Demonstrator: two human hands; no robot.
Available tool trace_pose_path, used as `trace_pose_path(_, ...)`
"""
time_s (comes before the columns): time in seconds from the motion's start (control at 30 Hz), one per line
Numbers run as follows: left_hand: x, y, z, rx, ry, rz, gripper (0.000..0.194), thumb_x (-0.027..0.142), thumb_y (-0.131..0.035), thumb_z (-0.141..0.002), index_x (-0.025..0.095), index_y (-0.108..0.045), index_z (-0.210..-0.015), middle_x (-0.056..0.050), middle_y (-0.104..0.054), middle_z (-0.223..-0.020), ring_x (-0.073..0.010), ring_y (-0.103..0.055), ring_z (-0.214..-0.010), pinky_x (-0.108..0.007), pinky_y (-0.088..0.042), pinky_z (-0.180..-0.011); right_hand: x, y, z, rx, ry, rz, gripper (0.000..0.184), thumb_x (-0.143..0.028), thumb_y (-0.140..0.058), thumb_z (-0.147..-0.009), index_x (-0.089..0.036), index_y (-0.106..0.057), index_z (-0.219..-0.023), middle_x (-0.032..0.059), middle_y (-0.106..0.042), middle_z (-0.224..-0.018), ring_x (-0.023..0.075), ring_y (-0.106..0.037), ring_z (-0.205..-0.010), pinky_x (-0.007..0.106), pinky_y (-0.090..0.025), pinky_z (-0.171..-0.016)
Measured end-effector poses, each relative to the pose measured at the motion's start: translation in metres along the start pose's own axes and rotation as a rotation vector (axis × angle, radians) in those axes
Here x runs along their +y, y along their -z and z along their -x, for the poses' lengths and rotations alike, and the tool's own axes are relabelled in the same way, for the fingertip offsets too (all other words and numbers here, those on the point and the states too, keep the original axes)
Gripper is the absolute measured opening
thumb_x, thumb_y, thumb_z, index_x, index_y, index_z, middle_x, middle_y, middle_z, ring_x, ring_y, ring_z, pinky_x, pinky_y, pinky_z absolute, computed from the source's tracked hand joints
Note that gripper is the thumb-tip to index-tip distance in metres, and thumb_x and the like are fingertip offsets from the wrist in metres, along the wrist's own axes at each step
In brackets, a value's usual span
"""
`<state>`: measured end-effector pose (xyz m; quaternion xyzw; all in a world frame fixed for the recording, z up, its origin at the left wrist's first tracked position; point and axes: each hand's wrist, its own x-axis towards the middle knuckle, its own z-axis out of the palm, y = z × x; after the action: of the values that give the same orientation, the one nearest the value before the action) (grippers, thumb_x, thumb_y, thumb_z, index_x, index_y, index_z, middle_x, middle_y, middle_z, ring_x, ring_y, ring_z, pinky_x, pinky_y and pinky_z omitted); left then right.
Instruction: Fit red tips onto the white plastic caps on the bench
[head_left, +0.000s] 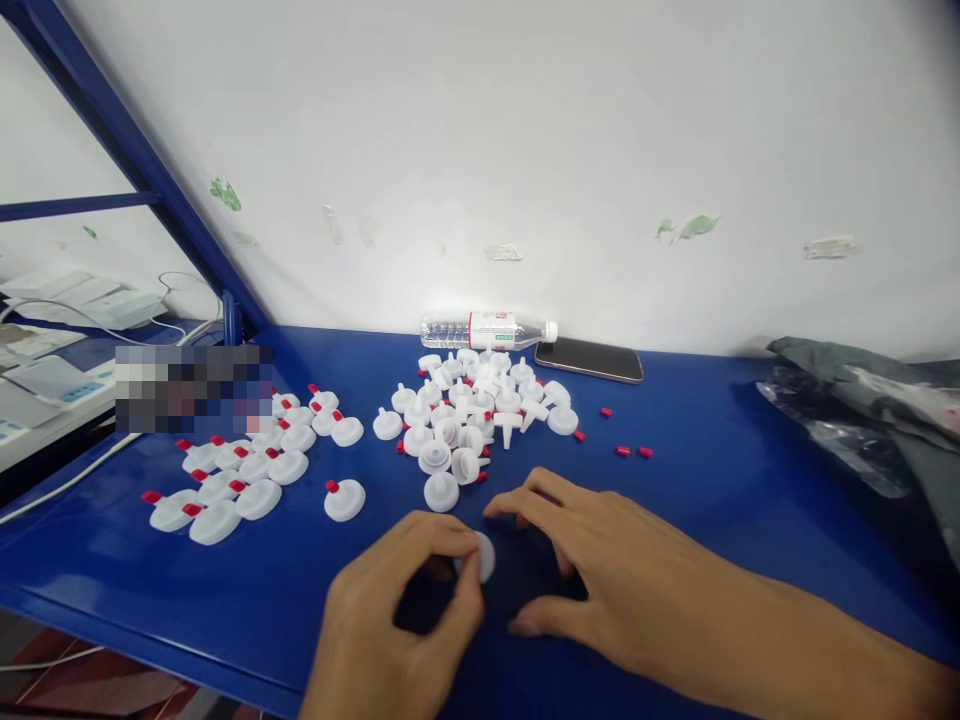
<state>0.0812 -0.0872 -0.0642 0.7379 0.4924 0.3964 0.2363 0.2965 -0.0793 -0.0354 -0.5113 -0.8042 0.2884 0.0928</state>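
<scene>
Head — cap (pixel 487 558) in pinched left hand (pixel 373 612)

From my head I'm looking forward and down, close over the near side of the table (pixel 720 470), wall (pixel 480 130) behind it.

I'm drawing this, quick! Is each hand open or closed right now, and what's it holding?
Left hand: closed, pinching a white plastic cap.
Right hand: open, holding nothing that shows.
</scene>
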Motion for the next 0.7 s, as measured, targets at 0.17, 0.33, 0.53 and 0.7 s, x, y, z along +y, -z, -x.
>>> trace_pose_path(0.17,-0.036,0.046,-0.014,0.209,0.198,-0.186,0.024,0.051,-0.072,-0.085,0.027,-0.073,-0.088,0.002,-0.075,-0.089,-0.0140,-0.065,-0.068,-0.025,-0.051,-0.063,0.001,-0.006,0.002,0.030,0.050,0.115,0.042,-0.036,-0.067,-0.099,-0.035,-0.056,-0.140,0.0042,-0.059,-0.131,0.0281,-0.072,-0.097,0.044,-0.054,-0.082)
trace_pose_path(0.33,-0.056,0.081,-0.035,0.241,0.358,-0.441,0.034,0.059,-0.067,-0.080,0.027,-0.072,-0.090,0.004,-0.068,-0.064,-0.0174,-0.065,-0.053,-0.029,-0.045,-0.057,0.003,-0.009,-0.002,0.053,0.075,0.123,0.031,-0.031,-0.059,-0.103,-0.034,-0.057,-0.134,0.0029,-0.059,-0.127,0.0253,-0.072,-0.090,0.041,-0.052,-0.075)
trace_pose_path(0.53,-0.060,0.081,-0.040,0.241,0.312,-0.512,0.026,0.054,-0.065,-0.085,0.032,-0.069,-0.100,0.007,-0.072,-0.066,-0.0179,-0.068,-0.052,-0.029,-0.045,-0.057,0.005,-0.008,-0.005,0.069,0.070,0.093,0.027,-0.029,-0.055,-0.104,-0.035,-0.058,-0.130,0.0017,-0.060,-0.123,0.0242,-0.072,-0.089,0.039,-0.049,-0.072)
trace_pose_path(0.7,-0.047,0.073,-0.030,0.305,0.275,-0.545,0.048,0.063,-0.064,-0.089,0.035,-0.064,-0.128,0.004,-0.074,-0.100,-0.0159,-0.068,-0.063,-0.030,-0.050,-0.063,0.004,-0.008,-0.006,0.060,0.061,0.070,0.026,-0.028,-0.053,-0.105,-0.035,-0.058,-0.130,0.0014,-0.060,-0.124,0.0246,-0.072,-0.092,0.039,-0.049,-0.074)
